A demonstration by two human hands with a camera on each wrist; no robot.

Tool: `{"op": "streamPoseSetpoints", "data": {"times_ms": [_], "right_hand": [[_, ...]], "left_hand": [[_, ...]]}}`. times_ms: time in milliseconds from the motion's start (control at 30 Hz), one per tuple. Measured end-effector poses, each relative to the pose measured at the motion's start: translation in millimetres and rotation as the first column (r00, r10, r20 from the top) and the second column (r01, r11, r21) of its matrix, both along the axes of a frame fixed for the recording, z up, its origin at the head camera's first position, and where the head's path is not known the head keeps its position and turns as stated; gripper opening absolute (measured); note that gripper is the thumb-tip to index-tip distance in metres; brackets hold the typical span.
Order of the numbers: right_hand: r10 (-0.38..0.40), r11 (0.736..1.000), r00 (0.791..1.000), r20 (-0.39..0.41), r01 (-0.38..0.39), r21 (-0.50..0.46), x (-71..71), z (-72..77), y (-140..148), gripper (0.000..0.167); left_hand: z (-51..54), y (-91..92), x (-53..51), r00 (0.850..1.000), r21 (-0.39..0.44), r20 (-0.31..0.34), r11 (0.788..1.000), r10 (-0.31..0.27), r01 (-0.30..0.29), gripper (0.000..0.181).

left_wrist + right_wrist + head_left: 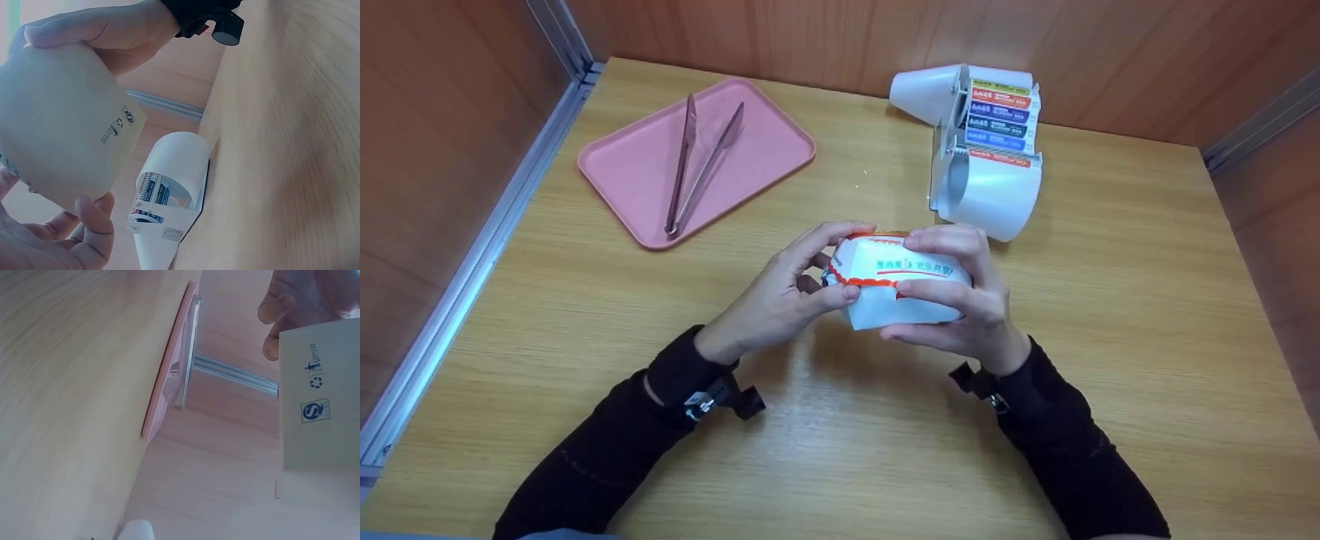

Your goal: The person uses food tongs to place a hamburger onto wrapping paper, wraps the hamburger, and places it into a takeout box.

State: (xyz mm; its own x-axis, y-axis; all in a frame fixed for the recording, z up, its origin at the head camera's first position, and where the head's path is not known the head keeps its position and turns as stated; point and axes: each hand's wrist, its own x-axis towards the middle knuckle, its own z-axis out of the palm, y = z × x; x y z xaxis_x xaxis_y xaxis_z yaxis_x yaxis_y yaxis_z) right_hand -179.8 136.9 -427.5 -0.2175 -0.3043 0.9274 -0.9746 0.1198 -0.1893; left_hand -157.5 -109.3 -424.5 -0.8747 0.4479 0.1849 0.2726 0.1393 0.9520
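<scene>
A white paper food box (911,304) with a red scalloped flap edge and teal lettering is held above the table by both hands. My left hand (780,292) pinches its left end, thumb on the near face and index finger along the top. From the right, my right hand (979,300) grips the box, two fingers lying across its printed top and the thumb low on the near side. Small printed marks show on the underside of the box (62,124) in the left wrist view. Part of the far side is hidden.
A pink tray (622,161) with metal tongs (682,169) on it lies at the back left. At the back right stands a label dispenser (997,116) with white rolls and coloured stickers. Tiny pale crumbs dot the table between them. Wooden panels enclose the table.
</scene>
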Motion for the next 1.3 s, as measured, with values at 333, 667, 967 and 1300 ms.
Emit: {"op": "streamPoseSetpoints", "data": {"times_ms": [333,667,967,1300], "right_hand": [[-0.046,0.995,0.998,-0.040,0.050,0.082,1.9,4.1,2.0,0.042],[0.024,1.000,0.999,-0.021,-0.024,-0.007,0.0,-3.6,-5.8,0.041],[-0.003,0.999,0.998,-0.059,0.006,0.047,2.4,-3.3,-3.7,0.031],[-0.021,0.998,0.995,-0.099,0.028,0.064,-1.0,-4.0,-3.5,0.029]], "left_hand": [[0.9,-1.9,-0.7,0.999,0.015,0.033,1.000,-0.013,0.013,0.062],[0.5,1.8,4.8,1.000,-0.014,0.018,1.000,0.019,-0.019,0.066],[4.4,7.7,10.6,0.997,-0.058,-0.030,0.996,0.067,-0.068,0.086],[4.5,8.4,14.9,0.989,-0.113,-0.106,0.987,0.105,-0.117,0.093]]}}
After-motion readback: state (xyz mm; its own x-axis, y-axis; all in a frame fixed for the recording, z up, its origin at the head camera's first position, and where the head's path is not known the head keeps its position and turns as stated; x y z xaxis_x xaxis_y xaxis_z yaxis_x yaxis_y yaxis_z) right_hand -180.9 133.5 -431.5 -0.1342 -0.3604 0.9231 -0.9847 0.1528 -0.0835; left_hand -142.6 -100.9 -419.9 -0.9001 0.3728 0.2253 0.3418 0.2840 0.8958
